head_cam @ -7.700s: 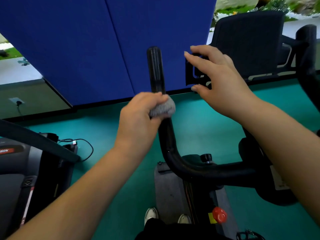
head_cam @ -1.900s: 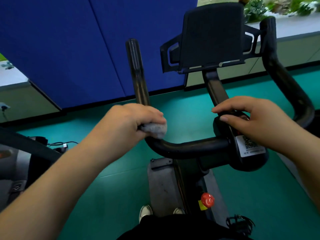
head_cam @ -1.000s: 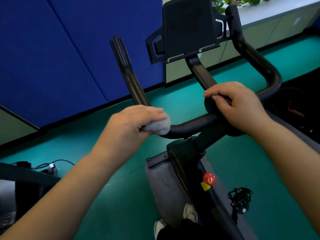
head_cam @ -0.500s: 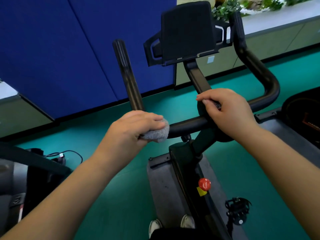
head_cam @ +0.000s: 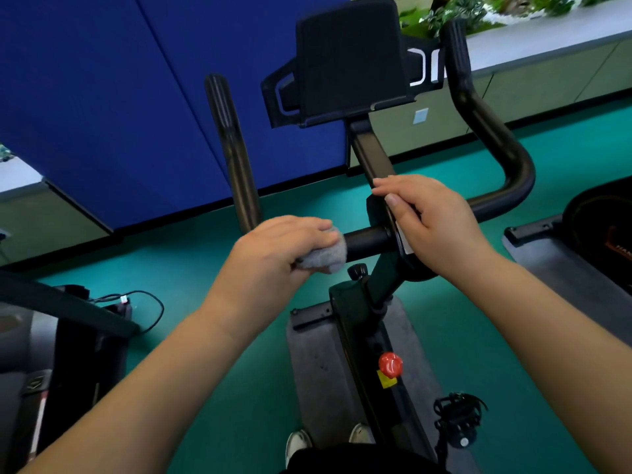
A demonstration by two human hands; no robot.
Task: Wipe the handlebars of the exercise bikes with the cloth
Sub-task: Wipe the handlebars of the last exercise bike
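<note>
**Grey cloth on the left part of the black handlebar**

At the far left edge stands a dark machine with a grey sloping frame (head_cam: 51,302), and a black cable (head_cam: 150,307) lies in a loop on the smooth green floor (head_cam: 205,336) beside it. Behind, a tall blue partition panel (head_cam: 102,97) fills the far left of the scene.

The left hand (head_cam: 273,251) grips a small crumpled grey cloth (head_cam: 325,256), with the fingers curled over it. The cloth is pressed on the horizontal bar of the black tubular handlebar (head_cam: 367,239), just right of the place where the left upright grip (head_cam: 229,148) rises toward the far side.

In the centre, a black rectangular tablet holder (head_cam: 349,59) stands on a slanted post above the bar. The right hand (head_cam: 434,224) rests on the central clamp of the handlebar, where the post meets it; its fingers lie nearly straight over the clamp and hold nothing. Below, near the person, a round red knob (head_cam: 390,364) sits on the black bike frame, and a black pedal (head_cam: 458,419) is at its right. Two white shoe tips (head_cam: 297,443) show at the near edge.

To the right, the handlebar curves up into the right grip (head_cam: 458,63). At the far right edge lies part of another dark machine (head_cam: 598,234).
</note>
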